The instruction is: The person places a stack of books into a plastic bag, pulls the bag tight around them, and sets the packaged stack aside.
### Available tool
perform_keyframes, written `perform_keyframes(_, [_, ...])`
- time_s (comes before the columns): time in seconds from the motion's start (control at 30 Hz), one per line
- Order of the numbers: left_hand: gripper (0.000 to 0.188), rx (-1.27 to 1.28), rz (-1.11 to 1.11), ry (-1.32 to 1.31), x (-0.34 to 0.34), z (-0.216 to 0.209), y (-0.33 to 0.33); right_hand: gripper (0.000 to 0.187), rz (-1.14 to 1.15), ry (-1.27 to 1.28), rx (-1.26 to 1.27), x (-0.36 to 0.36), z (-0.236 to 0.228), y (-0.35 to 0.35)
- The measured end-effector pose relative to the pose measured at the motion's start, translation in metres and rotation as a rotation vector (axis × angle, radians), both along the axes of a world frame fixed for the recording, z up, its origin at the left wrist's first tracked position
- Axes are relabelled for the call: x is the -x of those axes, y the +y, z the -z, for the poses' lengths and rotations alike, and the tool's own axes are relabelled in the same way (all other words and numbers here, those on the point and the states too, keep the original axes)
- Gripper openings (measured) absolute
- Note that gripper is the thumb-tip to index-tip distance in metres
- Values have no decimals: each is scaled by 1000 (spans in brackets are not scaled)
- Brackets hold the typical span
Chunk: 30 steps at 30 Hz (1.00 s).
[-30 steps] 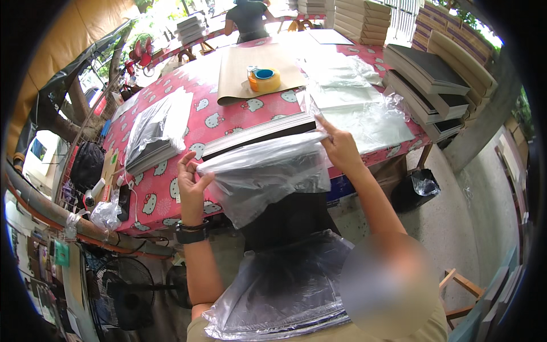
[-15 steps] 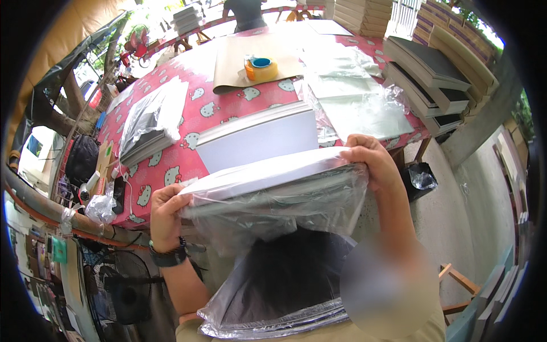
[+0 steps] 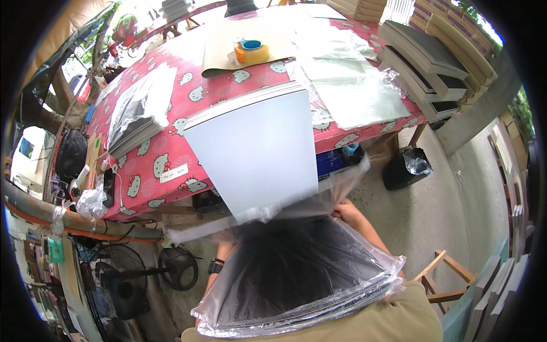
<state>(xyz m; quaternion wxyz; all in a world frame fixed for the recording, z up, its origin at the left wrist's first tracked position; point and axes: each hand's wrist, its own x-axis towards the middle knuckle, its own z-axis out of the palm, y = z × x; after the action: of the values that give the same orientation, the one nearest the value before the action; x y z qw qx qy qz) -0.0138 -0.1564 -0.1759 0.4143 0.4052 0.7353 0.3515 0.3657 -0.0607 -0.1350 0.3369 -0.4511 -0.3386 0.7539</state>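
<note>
A clear plastic bag (image 3: 364, 265) lies over my lap, around a dark flat stack (image 3: 273, 271). Its upper edge is blurred by motion and slants across in front of me. My right hand (image 3: 346, 211) has its fingers curled at the right side of the plastic, next to the dark stack; what is in them is hidden. Plastic covers most of my left hand (image 3: 224, 249), and its fingers do not show. Beyond the plastic, a thick white-faced stack of sheets or boards (image 3: 256, 148) reaches from the table over its near edge, its lower end behind the blurred plastic.
On the pink patterned table (image 3: 225, 91) are an orange tape roll (image 3: 252, 52) on brown paper (image 3: 213, 65), a plastic-wrapped stack (image 3: 139, 117) and clear plastic sheets (image 3: 364, 102). Books (image 3: 424, 57) rise at right. A black bin (image 3: 405, 169), wooden stool (image 3: 441, 276) and fan (image 3: 179, 268) stand around me.
Both hands have come down from the raised plastic edge toward my lap. That edge has dropped, and more of the white-faced stack shows. The view has shifted slightly.
</note>
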Motion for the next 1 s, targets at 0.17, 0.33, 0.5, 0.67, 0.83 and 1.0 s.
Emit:
perform_keyframes(0.17, [20,-105,-67,369,-14,43,-4,18,108,-861,-492,25,75,-4])
perform_keyframes(0.33, [21,-78,10,587,2,11,6,23,72,-1015,-634,26,33,20])
perform_keyframes(0.5, [44,-522,161,-722,-5,-191,18,38,-356,439,-409,15,-150,11])
perform_keyframes(0.67, [72,-306,1675,-911,-18,-244,19,49,-1266,350,-651,51,-156,-2])
perform_keyframes(0.83, [53,157,1123,-329,-21,-119,5,51,-1164,-417,-549,33,-37,7])
perform_keyframes(1.0, [37,13,772,16,-1,-46,10,38,-1095,-672,-621,27,-44,35])
